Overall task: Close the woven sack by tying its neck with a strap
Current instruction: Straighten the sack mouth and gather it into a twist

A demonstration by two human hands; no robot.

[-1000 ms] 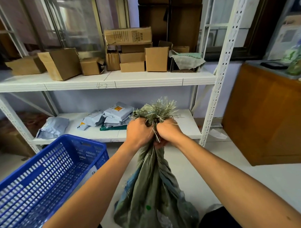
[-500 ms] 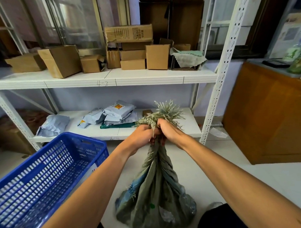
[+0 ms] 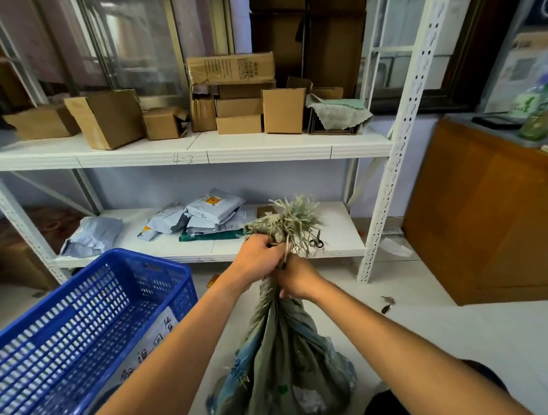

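White metal shelving unit [image 3: 385,147] fills the background, two shelves in view. Upper shelf: a row of brown cardboard boxes [image 3: 108,118], some stacked, and a grey-green cloth [image 3: 336,112] draped over a dark holder at the right end. Lower shelf: a pile of grey mailer bags [image 3: 209,211], one lying on a flat green packet; another grey mailer bag apart at the left.

Wooden cabinet [image 3: 484,218] stands right of the shelving, against the wall. A green bottle, blurred, sits on top.

Blue plastic crate [image 3: 84,332] at lower left, slotted walls, a handwritten paper label on the near side. Looks empty as far as the view reaches.

Woven sack [image 3: 284,365], grey-green, stands on the pale tiled floor in centre foreground, between the person's forearms and just right of the crate. Body bulges at the base; fabric is gathered upward into a twisted neck. Frayed mouth [image 3: 293,220] fans out above the hands, in front of the lower shelf.

Left hand [image 3: 259,257] is clenched around the neck just under the frayed mouth. Right hand [image 3: 297,279] is closed on the neck directly below, touching the left hand. A thin pale strand [image 3: 287,247] runs between the hands; whether it is the strap or loose fibre, cannot tell.

Small dark scraps [image 3: 387,304] on the floor near the cabinet.
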